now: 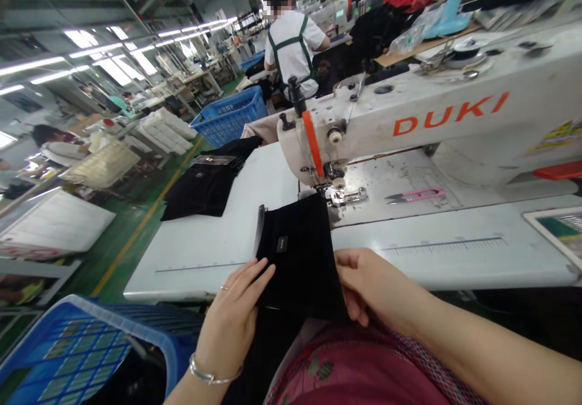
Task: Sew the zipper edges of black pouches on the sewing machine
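Observation:
A black fabric panel (304,265) with a small dark label (282,244) lies at the front edge of the sewing machine table. A greyish strip, perhaps a zipper (260,229), runs along its left edge. My left hand (234,308) rests on the panel's lower left part, fingers stretched out over the cloth. Its thumb is hidden. At the right edge, my right hand (359,284) pinches the panel between curled fingers and thumb. The panel's far corner reaches the presser foot (334,196) of the white sewing machine (427,108).
Pink-handled thread snips (416,195) lie on the machine bed. Several similar black pieces (200,187) are piled on the table's left. A blue basket (170,338) holding dark cloth stands at lower left, another blue basket (231,114) beyond. A co-worker (293,44) is ahead, back turned.

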A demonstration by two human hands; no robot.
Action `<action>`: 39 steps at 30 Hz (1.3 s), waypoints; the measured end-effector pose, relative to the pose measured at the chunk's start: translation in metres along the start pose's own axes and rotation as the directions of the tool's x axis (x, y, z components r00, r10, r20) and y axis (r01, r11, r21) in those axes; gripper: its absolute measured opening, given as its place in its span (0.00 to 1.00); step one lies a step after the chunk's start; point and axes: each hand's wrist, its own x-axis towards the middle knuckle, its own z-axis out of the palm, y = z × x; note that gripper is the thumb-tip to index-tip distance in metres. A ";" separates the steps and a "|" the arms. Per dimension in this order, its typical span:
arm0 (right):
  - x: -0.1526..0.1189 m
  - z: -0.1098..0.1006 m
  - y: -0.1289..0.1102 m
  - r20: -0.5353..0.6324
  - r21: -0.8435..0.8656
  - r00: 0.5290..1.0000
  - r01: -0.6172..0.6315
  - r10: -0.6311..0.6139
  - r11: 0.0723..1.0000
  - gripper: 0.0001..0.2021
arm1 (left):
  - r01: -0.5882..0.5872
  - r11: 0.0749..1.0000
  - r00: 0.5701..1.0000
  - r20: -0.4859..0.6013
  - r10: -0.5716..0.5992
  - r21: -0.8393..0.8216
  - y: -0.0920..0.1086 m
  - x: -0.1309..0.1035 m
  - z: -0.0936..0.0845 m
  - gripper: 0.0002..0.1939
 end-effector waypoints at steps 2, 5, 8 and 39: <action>-0.013 0.004 0.008 -0.016 -0.037 0.997 -0.075 0.075 0.996 0.13 | -0.057 0.996 0.998 0.008 0.056 0.069 -0.006 -0.003 -0.003 0.32; -0.025 0.008 0.028 -0.064 -0.073 0.983 -0.178 0.173 0.981 0.11 | -0.066 0.974 0.995 0.084 0.048 0.216 0.000 -0.001 -0.005 0.32; -0.027 0.011 0.051 -0.085 -0.034 0.984 -0.160 0.157 0.986 0.10 | -0.096 0.968 0.990 0.127 0.068 0.230 0.012 0.004 0.000 0.35; -0.042 0.007 0.076 -0.013 0.122 0.983 -0.181 0.184 0.976 0.11 | -0.323 0.904 0.946 -0.136 0.296 -0.281 0.074 0.007 0.034 0.10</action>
